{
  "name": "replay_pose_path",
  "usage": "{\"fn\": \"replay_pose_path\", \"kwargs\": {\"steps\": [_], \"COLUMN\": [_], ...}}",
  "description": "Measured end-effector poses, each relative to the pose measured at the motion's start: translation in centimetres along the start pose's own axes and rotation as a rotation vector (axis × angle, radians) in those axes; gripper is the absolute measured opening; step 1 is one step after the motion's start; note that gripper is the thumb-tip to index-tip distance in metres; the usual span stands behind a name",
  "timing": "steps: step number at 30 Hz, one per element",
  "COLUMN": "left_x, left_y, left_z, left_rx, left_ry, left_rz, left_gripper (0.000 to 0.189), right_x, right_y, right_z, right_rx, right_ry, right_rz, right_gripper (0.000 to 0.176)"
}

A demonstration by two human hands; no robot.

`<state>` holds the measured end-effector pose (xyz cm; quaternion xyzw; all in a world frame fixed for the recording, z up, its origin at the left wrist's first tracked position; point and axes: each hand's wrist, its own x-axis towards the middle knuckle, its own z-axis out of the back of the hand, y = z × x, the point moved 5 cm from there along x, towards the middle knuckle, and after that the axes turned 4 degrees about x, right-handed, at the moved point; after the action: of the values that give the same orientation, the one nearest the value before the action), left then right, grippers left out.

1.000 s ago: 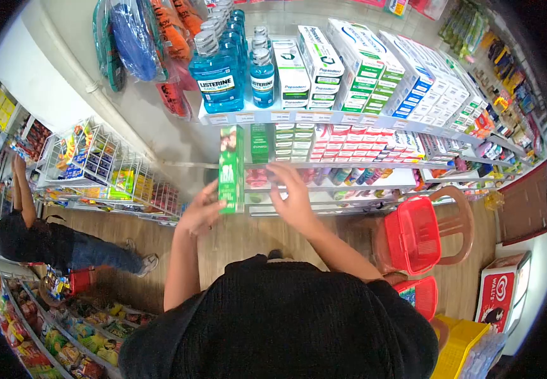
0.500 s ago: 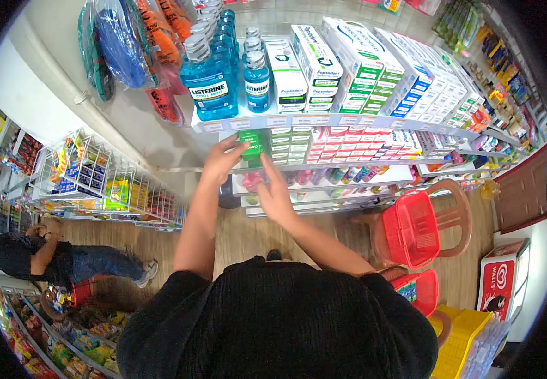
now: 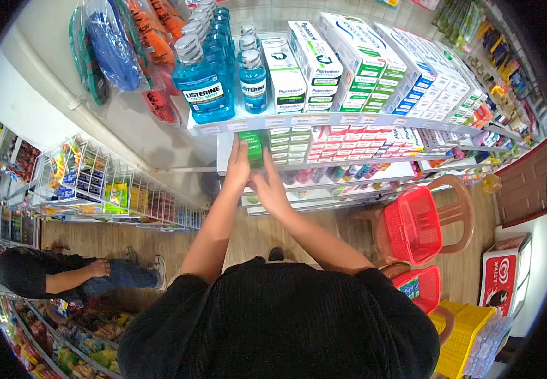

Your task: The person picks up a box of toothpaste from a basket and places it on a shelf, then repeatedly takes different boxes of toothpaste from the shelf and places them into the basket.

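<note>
1. Green box: upright at far left end of 2nd shelf, right under top shelf. Green/white cartons just beside it on the rt.
2. Left hand: fingers curled onto box's left edge, gripping it.
3. Right hand: open, fingers spread, pointing up at box's lower rt corner. Holds nothing; can't tell if it touches the box.
4. Top shelf above: blue Listerine bottles, then Pepsodent cartons.
5. Lower rt: red basket on a chair.
6. Far left: another person crouched on the floor, well apart.
</note>
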<state>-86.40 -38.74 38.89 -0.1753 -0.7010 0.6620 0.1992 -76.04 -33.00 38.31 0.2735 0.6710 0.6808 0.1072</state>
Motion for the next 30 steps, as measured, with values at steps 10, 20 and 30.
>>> {"fn": "replay_pose_path", "kwargs": {"steps": [10, 20, 30], "left_x": [2.6, 3.6, 3.2], "left_y": [0.8, 1.8, 1.8], "left_z": [0.2, 0.4, -0.1], "left_rx": [0.017, 0.068, -0.020], "left_ry": [-0.060, -0.062, -0.005], "left_rz": [0.032, 0.006, 0.028], "left_gripper": [0.054, 0.044, 0.057], "right_x": [0.4, 1.1, 0.8], "right_y": [-0.9, -2.6, -0.2], "right_z": [-0.4, -0.4, 0.0], "right_rx": [0.264, 0.124, 0.016], "right_ry": [0.017, 0.019, 0.014], "right_rz": [-0.153, -0.039, 0.027], "right_gripper": [0.069, 0.072, 0.070]}}
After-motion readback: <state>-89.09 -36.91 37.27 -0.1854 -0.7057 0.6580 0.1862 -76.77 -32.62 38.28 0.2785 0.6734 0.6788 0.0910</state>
